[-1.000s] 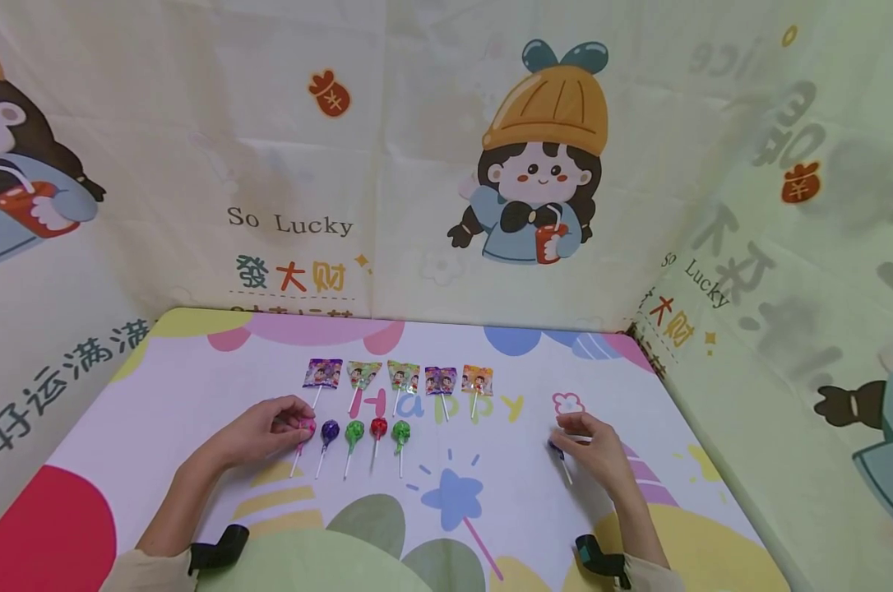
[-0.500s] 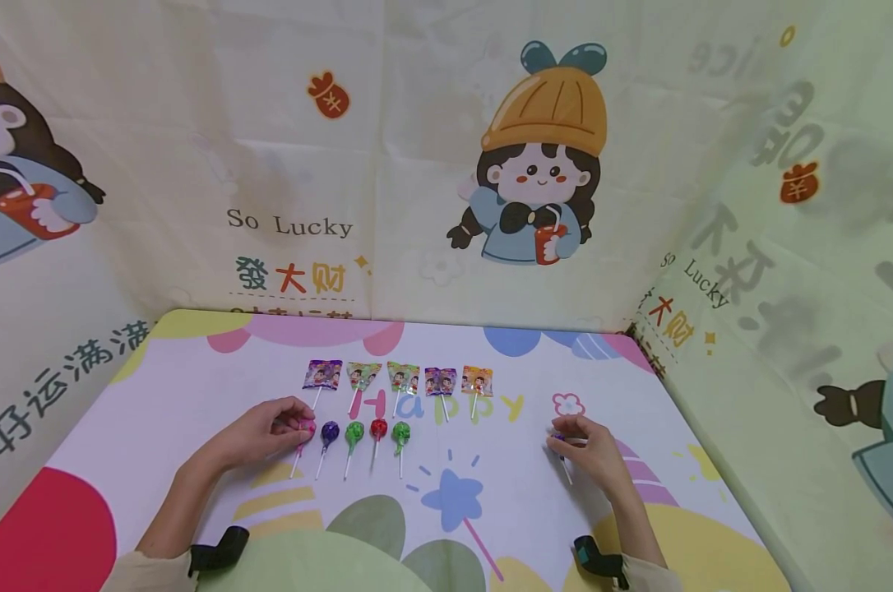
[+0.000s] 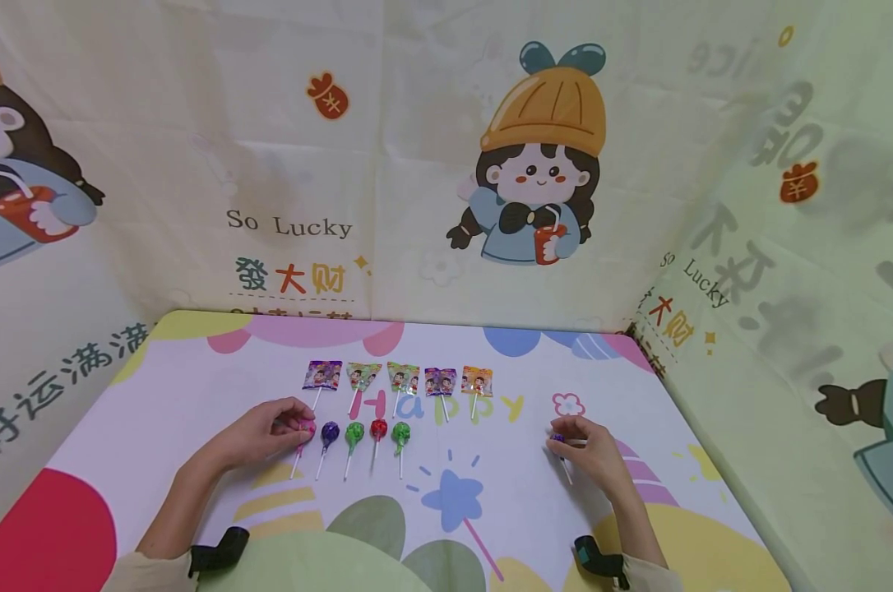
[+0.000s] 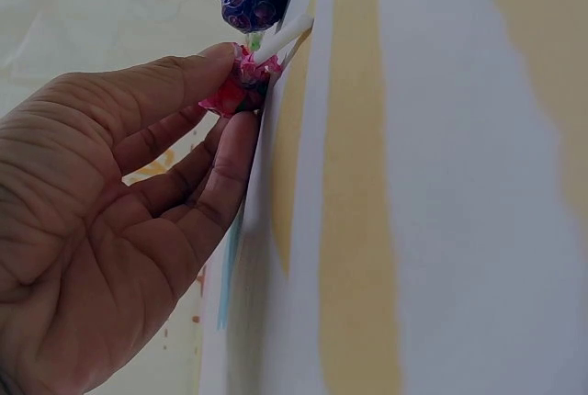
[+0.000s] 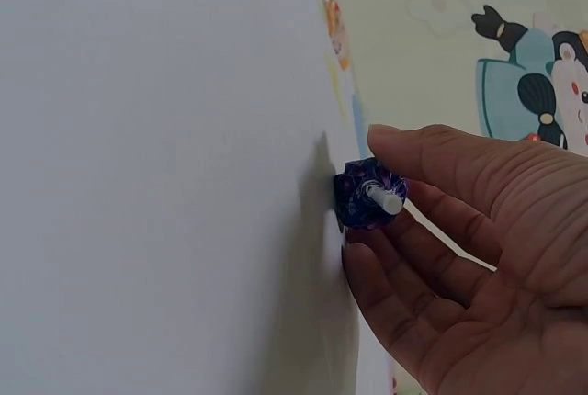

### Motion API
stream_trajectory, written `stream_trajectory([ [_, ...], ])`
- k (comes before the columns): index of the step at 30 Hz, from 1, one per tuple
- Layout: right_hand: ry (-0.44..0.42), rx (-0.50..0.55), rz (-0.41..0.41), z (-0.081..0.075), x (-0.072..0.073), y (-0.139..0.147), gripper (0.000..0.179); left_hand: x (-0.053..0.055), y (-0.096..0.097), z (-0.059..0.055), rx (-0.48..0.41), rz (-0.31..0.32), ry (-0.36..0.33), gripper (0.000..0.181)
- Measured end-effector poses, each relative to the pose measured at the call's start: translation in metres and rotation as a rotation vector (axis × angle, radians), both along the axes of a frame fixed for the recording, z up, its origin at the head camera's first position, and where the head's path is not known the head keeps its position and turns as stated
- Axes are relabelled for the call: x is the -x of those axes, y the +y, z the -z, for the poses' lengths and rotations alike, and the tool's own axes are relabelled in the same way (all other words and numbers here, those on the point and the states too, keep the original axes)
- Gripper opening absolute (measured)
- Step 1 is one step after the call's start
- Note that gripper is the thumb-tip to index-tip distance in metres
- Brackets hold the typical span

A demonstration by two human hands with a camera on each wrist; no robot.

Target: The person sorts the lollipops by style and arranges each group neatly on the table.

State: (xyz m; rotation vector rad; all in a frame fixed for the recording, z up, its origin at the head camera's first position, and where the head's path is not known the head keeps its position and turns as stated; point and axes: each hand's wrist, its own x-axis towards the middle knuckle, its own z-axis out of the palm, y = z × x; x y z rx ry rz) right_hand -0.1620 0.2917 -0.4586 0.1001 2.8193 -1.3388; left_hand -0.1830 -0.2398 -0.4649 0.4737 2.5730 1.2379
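Observation:
At the left end of the front row, my left hand [image 3: 257,433] pinches a pink-wrapped lollipop [image 4: 237,92] by its round head between thumb and fingers. Just right of it lies a dark purple lollipop [image 3: 330,432], then a green lollipop [image 3: 353,432], a red one and another green one, sticks toward me. Over on the right side, apart from the row, my right hand [image 3: 594,450] holds a purple lollipop [image 5: 363,197] low at the tabletop. Its head sits between thumb and fingers, and its white stick points toward the wrist camera.
Behind the front row lie several lollipops in flat printed bags, among them a purple bag [image 3: 322,374], a green bag [image 3: 404,376] and an orange bag [image 3: 478,380]. The patterned table [image 3: 520,510] meets printed cloth walls [image 3: 409,164] at the back and sides.
The purple lollipop's head has shifted slightly away from me within my right hand's fingers. My left hand and the rows of lollipops stay put.

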Motion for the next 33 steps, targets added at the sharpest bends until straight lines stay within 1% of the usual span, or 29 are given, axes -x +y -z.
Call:
stream_trajectory([
  [2,-0.001,0.002,-0.001,0.0,-0.0001,0.0,0.032,-0.0004,-0.0006,-0.0007,-0.003,0.009,0.003,0.026],
  [12,-0.004,-0.009,-0.001,0.0001,-0.0006,-0.0008,0.031,0.0019,-0.0013,0.0007,0.008,-0.001,-0.007,0.024],
  [18,-0.003,-0.023,0.005,0.0001,-0.0003,-0.0015,0.031,0.002,-0.0015,-0.0011,0.009,-0.005,-0.005,0.024],
  [26,0.004,-0.026,0.006,0.0002,0.0008,-0.0018,0.03,0.0002,-0.0007,-0.0018,0.005,0.01,0.002,0.025],
  [29,0.001,-0.03,0.004,-0.0003,0.0008,-0.0022,0.029,0.0003,-0.0004,-0.0021,0.011,-0.005,-0.004,0.025],
  [33,0.002,-0.038,0.0,-0.0008,0.0007,-0.0034,0.028,0.0008,-0.0006,-0.0021,0.016,-0.005,0.005,0.024],
])
